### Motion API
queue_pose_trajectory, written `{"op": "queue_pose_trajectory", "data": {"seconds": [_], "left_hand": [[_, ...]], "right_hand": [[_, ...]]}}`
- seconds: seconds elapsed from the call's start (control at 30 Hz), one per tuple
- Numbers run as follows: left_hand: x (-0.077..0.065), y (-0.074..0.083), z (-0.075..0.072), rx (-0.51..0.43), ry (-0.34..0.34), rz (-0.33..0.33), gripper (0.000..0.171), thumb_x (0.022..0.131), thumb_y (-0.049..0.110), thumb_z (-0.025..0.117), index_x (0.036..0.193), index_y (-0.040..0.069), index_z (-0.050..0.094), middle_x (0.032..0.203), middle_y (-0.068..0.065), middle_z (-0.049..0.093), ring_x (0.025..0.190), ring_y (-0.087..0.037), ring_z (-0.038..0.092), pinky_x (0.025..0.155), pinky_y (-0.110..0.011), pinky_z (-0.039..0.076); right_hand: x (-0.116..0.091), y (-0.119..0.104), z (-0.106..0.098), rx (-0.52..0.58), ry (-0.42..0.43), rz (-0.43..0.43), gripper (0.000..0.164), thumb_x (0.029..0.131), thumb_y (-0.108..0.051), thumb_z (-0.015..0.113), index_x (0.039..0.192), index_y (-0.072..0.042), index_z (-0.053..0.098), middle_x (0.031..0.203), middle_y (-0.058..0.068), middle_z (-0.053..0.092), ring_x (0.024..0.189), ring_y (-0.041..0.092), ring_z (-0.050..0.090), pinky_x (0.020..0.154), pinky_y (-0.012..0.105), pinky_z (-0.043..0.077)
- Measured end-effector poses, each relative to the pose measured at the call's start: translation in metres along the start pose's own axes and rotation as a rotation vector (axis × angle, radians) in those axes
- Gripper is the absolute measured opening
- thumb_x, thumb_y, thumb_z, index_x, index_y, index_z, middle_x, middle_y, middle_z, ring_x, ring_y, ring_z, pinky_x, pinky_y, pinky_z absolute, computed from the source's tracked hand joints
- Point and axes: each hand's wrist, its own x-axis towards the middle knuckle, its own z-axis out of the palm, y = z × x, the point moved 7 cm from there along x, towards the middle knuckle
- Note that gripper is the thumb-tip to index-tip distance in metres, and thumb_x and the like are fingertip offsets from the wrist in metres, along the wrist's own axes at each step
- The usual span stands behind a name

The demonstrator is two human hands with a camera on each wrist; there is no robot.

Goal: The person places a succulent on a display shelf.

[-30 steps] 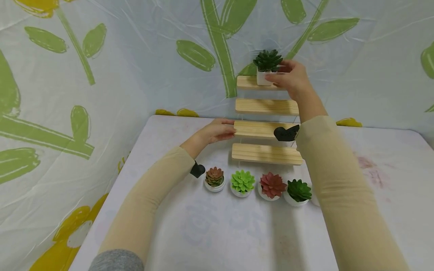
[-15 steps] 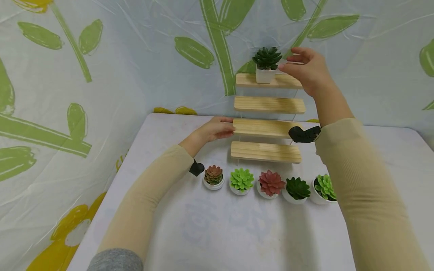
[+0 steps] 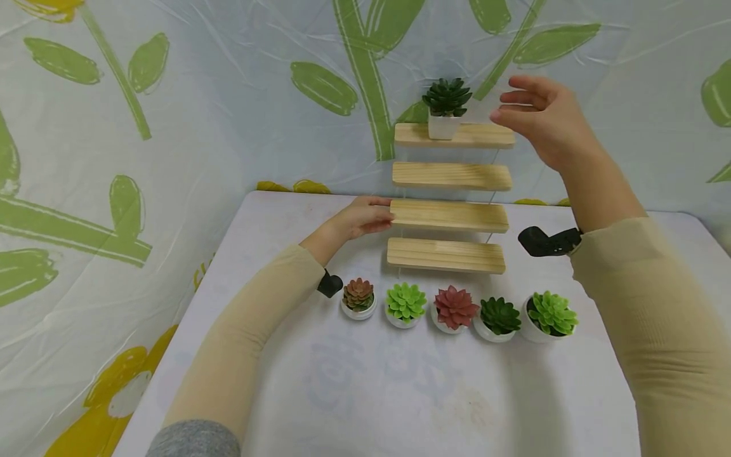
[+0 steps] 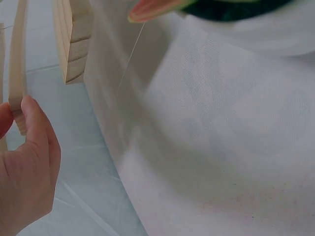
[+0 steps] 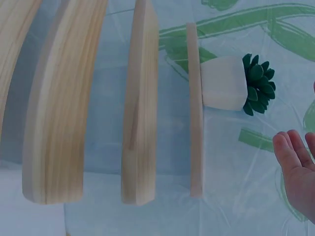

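A tiered stand with several wooden shelves stands at the back of the table. On its top shelf sits a dark green succulent in a square white pot, upright and left of the middle. My left hand pinches the left end of the second shelf from the bottom; the left wrist view shows thumb and fingers on either side of that board. My right hand is in the air right of the top shelf, fingers relaxed and holding nothing. In the right wrist view it is apart from the pot.
Before the stand, a row of succulents in round white pots runs across the table: brownish red, lime green, red, dark green and bright green. A cloth with printed leaves hangs behind.
My right hand has let go of the square-potted succulent and moved away to the right, uncovering the bright green succulent. The pot stays on the top shelf; my left hand keeps its grip.
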Motion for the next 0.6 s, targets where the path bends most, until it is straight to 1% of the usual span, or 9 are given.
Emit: {"op": "queue_pose_trajectory", "data": {"seconds": [0.27, 0.37, 0.5, 0.6], "left_hand": [[0.000, -0.001, 0.000, -0.017, -0.005, 0.000, 0.050, 0.090, -0.007, 0.055, 0.138, 0.001, 0.042, 0.120, -0.020, 0.053, 0.095, -0.021, 0.057, 0.095, -0.032, 0.048], [0.000, -0.001, 0.000, -0.020, -0.003, -0.004, 0.050, 0.090, -0.006, 0.055, 0.138, 0.001, 0.043, 0.120, -0.020, 0.053, 0.095, -0.021, 0.057, 0.094, -0.032, 0.048], [0.000, -0.001, 0.000, -0.018, -0.009, -0.001, 0.050, 0.090, -0.006, 0.056, 0.138, 0.001, 0.042, 0.117, -0.019, 0.054, 0.092, -0.020, 0.057, 0.095, -0.032, 0.048], [-0.001, 0.000, 0.000, -0.019, -0.011, -0.002, 0.050, 0.090, -0.006, 0.056, 0.138, 0.001, 0.042, 0.116, -0.018, 0.054, 0.090, -0.019, 0.057, 0.095, -0.032, 0.047]], "right_hand": [[-0.020, -0.001, -0.009, 0.029, -0.034, -0.034, 0.062, 0.081, 0.010, 0.066, 0.136, -0.006, 0.043, 0.115, 0.004, 0.052, 0.103, 0.014, 0.052, 0.080, 0.013, 0.050], [-0.028, -0.002, -0.012, 0.005, -0.063, -0.049, 0.062, 0.082, 0.009, 0.065, 0.138, -0.007, 0.042, 0.117, 0.004, 0.052, 0.103, 0.015, 0.052, 0.079, 0.013, 0.050], [-0.039, -0.001, -0.019, -0.029, -0.093, -0.064, 0.062, 0.083, 0.009, 0.064, 0.138, -0.006, 0.042, 0.117, 0.004, 0.052, 0.102, 0.014, 0.054, 0.080, 0.012, 0.050], [-0.045, 0.000, -0.024, -0.026, -0.119, -0.076, 0.057, 0.083, 0.011, 0.062, 0.135, -0.005, 0.045, 0.116, 0.005, 0.054, 0.100, 0.014, 0.057, 0.080, 0.014, 0.051]]}}
